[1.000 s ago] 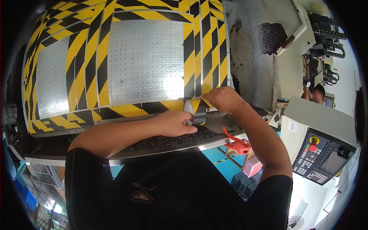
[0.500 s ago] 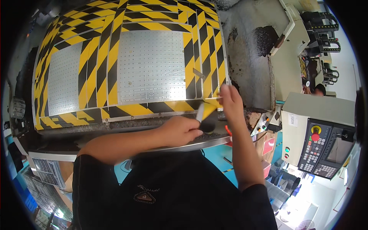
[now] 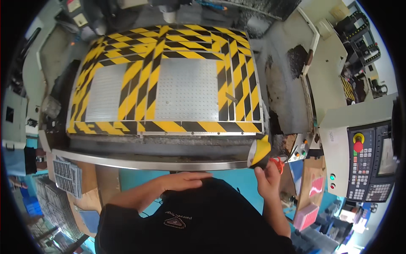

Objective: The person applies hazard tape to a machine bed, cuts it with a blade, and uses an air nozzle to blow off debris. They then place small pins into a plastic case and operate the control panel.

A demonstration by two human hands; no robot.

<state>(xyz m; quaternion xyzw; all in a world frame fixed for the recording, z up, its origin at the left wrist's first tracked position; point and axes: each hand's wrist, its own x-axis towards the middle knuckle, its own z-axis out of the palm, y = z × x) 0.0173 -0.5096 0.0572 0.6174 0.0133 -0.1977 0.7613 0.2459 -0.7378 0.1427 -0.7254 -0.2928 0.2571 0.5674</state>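
My right hand (image 3: 269,180) is closed on a roll of black-and-yellow striped tape (image 3: 263,149) at the front ledge, right of the plate's near corner. Its thumb is on the roll's lower edge. Red-handled scissors (image 3: 278,164) show right beside the fingers; whether the hand touches them I cannot tell. My left hand (image 3: 190,180) lies flat with fingers stretched out near the front of my shirt, holding nothing. Ahead lies a wide metal plate (image 3: 186,91) covered in striped tape, with two bare dotted panels. A short dark strip (image 3: 231,98) rests on its right side.
A steel ledge (image 3: 148,161) runs along the machine's front. To the right stand a button box (image 3: 299,149) and a control panel (image 3: 367,163) with a red knob. A machine head (image 3: 169,12) hangs beyond the plate. Wire racks (image 3: 67,178) stand lower left.
The tape roll has gone from my left hand to my right. My left hand has drawn back toward my shirt. My right hand has left the plate's corner. The whole view has shifted.
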